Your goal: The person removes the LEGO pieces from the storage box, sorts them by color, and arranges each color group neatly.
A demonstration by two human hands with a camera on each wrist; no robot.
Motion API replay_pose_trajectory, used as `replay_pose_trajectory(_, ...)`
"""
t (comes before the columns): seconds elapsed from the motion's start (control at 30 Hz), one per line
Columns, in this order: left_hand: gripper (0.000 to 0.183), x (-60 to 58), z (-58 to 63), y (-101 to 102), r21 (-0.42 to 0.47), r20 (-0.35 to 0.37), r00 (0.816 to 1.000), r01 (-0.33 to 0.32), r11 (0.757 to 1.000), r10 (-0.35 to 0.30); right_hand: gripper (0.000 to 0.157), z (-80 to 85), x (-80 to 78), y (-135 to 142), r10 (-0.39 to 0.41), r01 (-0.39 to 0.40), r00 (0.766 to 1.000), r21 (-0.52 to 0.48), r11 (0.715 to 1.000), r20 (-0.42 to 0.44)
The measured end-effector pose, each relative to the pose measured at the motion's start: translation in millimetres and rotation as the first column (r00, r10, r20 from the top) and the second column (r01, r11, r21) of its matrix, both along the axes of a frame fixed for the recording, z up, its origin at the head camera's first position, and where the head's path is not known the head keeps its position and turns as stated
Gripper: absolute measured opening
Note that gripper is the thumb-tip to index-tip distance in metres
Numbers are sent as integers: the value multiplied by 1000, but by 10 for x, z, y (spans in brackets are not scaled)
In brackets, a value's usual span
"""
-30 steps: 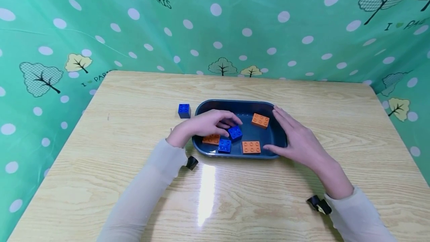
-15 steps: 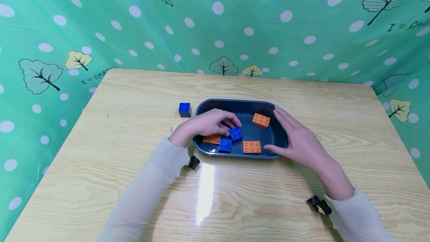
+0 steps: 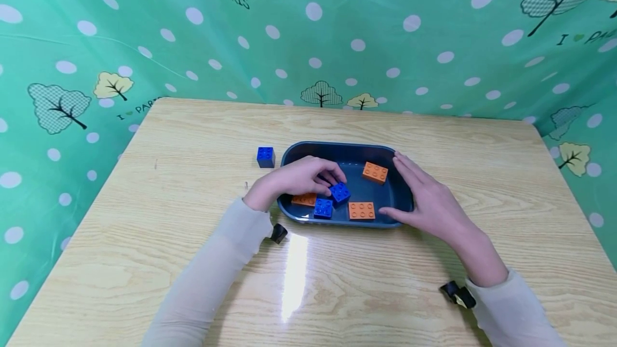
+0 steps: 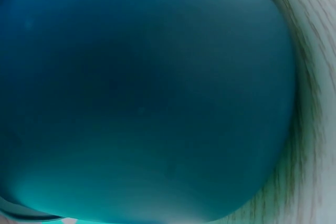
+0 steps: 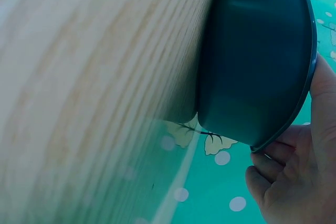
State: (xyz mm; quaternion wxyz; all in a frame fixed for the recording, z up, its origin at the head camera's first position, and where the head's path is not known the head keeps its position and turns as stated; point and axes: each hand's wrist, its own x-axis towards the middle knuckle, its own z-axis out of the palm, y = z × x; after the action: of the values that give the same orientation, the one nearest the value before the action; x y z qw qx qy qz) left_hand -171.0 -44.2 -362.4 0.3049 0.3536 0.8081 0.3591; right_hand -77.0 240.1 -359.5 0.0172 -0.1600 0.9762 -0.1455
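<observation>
blue block [image 3: 340, 193] nudged slightly toward the middle of the tray [image 3: 366, 193], hands barely shifted

the blue block is still inside the tray, left of its right-hand half, turned at an angle just beside a second blue block [image 3: 323, 208]. it appears to be pinched at one corner between the thumb and fingertips of the left hand [image 3: 308, 175], which is curved part-way in; how firmly cannot be told, as the left wrist view is mostly filled by the tray. the right hand [image 3: 436, 205] is spread wide across the tray's right end, thumb and fingers laid at the rim, with no brick held.

if only a corner is caught, the blue block could be twisted free or dropped. the second blue block could be dragged along, being so close, and the orange brick [image 3: 305, 200] partly covered by the left hand could be brushed unseen. if uneven pressure is put on the rim, the tray could be slid along the table [image 3: 395, 283].
</observation>
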Motion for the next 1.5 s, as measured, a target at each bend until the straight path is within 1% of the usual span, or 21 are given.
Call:
replay_pose_trajectory(0.4,31,27,29,-8,40,-7,1000,-22,999,22,107,5,-5,0,0,0,1000,-1,1000,-2)
replay_pose_trajectory(0.67,31,30,29,-23,98,-16,999,-47,994,49,108,7,-11,-4,1,-1,1000,5,1000,3)
replay_pose_trajectory(0.9,31,26,53,-53,150,-60,995,-70,986,80,107,5,-6,-9,1,-1,1000,-3,1000,5)
replay_pose_trajectory(1.03,32,27,115,-103,174,-86,990,-98,980,114,107,2,-3,-7,-1,1,1000,-3,1000,4)
replay_pose_trajectory(1.23,33,20,237,-250,236,-101,979,-150,960,178,107,-5,-1,3,3,-3,1000,-4,1000,-7)
replay_pose_trajectory(1.5,32,20,420,-482,263,-140,952,-230,937,273,107,-19,-7,9,12,-12,1000,-15,1000,-27)
